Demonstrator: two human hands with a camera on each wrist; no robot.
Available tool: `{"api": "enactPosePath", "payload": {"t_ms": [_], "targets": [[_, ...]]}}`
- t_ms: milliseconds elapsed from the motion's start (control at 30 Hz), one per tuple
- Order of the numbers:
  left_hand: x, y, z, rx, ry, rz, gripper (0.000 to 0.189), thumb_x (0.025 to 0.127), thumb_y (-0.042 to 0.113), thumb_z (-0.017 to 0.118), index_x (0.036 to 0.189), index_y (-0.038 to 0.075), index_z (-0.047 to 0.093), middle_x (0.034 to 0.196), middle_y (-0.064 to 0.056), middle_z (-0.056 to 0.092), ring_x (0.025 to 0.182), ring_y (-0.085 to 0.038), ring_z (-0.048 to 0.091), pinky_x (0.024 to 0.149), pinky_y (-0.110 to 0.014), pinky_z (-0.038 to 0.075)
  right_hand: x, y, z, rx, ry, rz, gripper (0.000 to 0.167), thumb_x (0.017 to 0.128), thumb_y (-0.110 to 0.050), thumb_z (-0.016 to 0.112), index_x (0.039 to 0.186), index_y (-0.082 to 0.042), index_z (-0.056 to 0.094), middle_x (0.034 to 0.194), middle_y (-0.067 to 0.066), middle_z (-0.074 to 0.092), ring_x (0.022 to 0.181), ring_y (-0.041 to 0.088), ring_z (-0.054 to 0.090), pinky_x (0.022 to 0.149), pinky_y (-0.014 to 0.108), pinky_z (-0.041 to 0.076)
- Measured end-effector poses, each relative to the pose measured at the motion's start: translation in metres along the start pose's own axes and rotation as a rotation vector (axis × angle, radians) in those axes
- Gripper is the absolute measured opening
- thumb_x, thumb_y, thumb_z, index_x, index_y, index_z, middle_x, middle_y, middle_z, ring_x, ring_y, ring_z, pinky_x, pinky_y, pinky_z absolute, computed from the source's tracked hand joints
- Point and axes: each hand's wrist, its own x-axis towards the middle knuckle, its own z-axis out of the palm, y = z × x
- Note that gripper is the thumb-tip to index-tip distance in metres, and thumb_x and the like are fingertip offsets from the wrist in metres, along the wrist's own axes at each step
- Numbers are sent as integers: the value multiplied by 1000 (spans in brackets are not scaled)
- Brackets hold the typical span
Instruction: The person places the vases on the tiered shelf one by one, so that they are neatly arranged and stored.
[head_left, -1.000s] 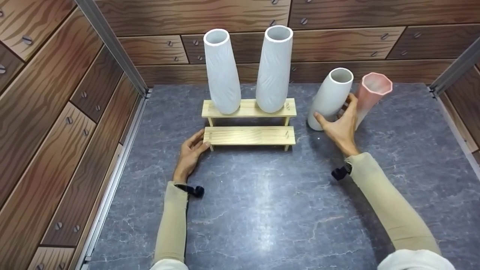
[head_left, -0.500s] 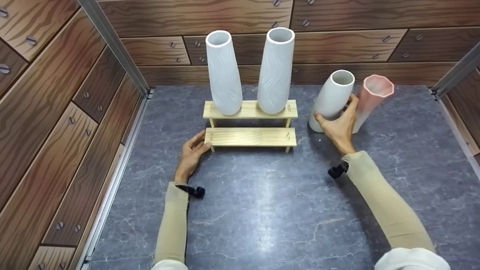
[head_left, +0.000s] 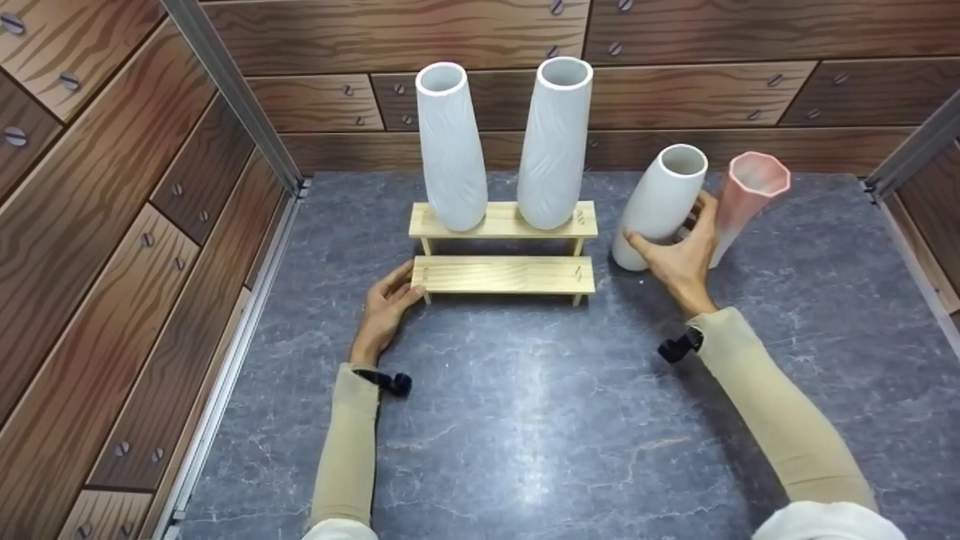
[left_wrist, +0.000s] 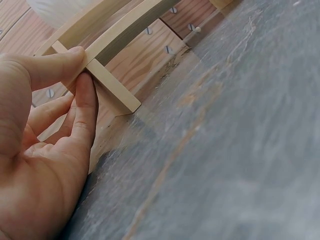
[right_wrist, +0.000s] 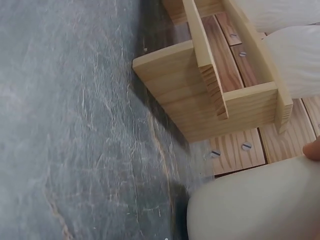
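Observation:
My left hand (head_left: 384,311) is at the left end of a two-tier wooden stand (head_left: 502,274). In the left wrist view, thumb and forefinger pinch the corner of its lower shelf (left_wrist: 125,32). My right hand (head_left: 684,259) grips a smooth white vase (head_left: 660,199) to the right of the stand, thumb on its near side and fingers round the right. Its far fingers are partly hidden. In the right wrist view, the vase's rounded base (right_wrist: 240,205) is close to the tabletop; I cannot tell whether it touches. Just right of that hand stands a pink-and-white faceted vase (head_left: 742,201).
Two tall white textured vases, one on the left (head_left: 454,157) and one on the right (head_left: 556,150), stand upright on the stand's upper shelf. A grey marbled tabletop (head_left: 525,420) lies underneath. Wood-patterned panels (head_left: 697,94) and metal rails (head_left: 232,97) border the workspace.
The smooth white vase has shifted slightly left and toward me in my right hand, with a little more gap to the pink vase. My left hand keeps its hold; the whole view drifts slightly.

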Motion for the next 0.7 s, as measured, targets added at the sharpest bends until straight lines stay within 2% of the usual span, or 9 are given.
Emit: {"api": "enactPosePath", "payload": {"t_ms": [200, 333, 500, 700], "targets": [[0, 1, 0, -24, -2, 6, 63, 99, -5, 72, 157, -7, 47, 156, -31, 52, 130, -27, 63, 100, -23, 58, -11, -32, -7, 38, -1, 11, 90, 63, -1, 98, 142, -5, 55, 129, 9, 62, 116, 23, 59, 92, 23, 51], [0, 1, -1, -32, 1, 6, 63, 98, -7, 71, 157, -7, 47, 156, -31, 52, 129, -25, 64, 99, -23, 58, -19, -56, -14, 32, -22, 21, 89, 65, -2, 98, 142, -7, 55, 128, 9, 62, 113, 21, 59, 89, 20, 51], [-1, 0, -1, -31, -5, 9, 63, 98, -7, 72, 156, -7, 48, 155, -31, 52, 129, -25, 64, 99, -23, 58, -24, -68, -20, 23, -47, 27, 88, 66, -1, 98, 142, -8, 54, 128, 9, 63, 110, 15, 60, 85, 20, 54], [0, -1, 0, -36, -9, 8, 63, 99, -5, 72, 157, -6, 48, 155, -30, 53, 131, -28, 63, 100, -24, 58, -26, -74, -24, 34, -75, 22, 90, 66, 0, 98, 144, -9, 54, 129, 8, 63, 110, 15, 60, 86, 21, 56]]}}
